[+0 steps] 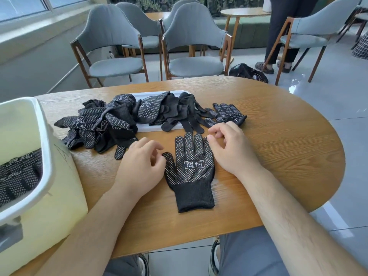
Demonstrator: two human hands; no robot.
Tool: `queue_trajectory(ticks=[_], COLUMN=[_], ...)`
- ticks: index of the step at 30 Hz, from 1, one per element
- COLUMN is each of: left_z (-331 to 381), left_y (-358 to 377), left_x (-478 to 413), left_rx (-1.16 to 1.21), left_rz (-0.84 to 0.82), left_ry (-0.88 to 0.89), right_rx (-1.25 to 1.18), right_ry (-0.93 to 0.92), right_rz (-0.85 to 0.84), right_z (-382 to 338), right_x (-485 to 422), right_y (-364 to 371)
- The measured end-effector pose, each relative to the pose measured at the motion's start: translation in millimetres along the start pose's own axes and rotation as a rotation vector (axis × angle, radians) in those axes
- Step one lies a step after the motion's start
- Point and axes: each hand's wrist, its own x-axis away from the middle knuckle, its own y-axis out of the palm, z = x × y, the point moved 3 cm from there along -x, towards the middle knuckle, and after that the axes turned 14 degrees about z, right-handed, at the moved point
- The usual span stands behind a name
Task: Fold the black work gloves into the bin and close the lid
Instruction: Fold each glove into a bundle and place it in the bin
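As it lies flat, black glove (190, 172) shows white dots

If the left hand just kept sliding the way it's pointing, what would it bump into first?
Probably the thumb of the flat glove, lying just ahead of the left hand and its curled fingers on the table. Whether they already touch is unclear.
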Motion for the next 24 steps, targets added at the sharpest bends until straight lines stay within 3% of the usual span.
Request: queue_trajectory(ticks=[7,10,19,24], left_z=[6.8,7.9,20.4,16.8], left_y=[-4.7,-1.1,-0.7,5.4], left_x=[6.0,2.4,3.9,4.2], left_rx=[-0.052,-0.026,0.221,0.196], left_rz=[-0.036,-0.050,-0.054,-0.012], left_ry=[0.064,0.038,-0.126,-0.039], right_rx=[-0.053,-0.060,-0.029,-0.024], right_ry=[-0.247,-0.328,-0.229,-0.208], right_rz=[-0.028,-0.180,-0.283,-0.275], right_z=[-58.2,-72.6,-56.9,-58.3], right_x=[28.1,69.6,86.7,85.8], right_y=[-26.8,-28.0,-18.6,-18.1])
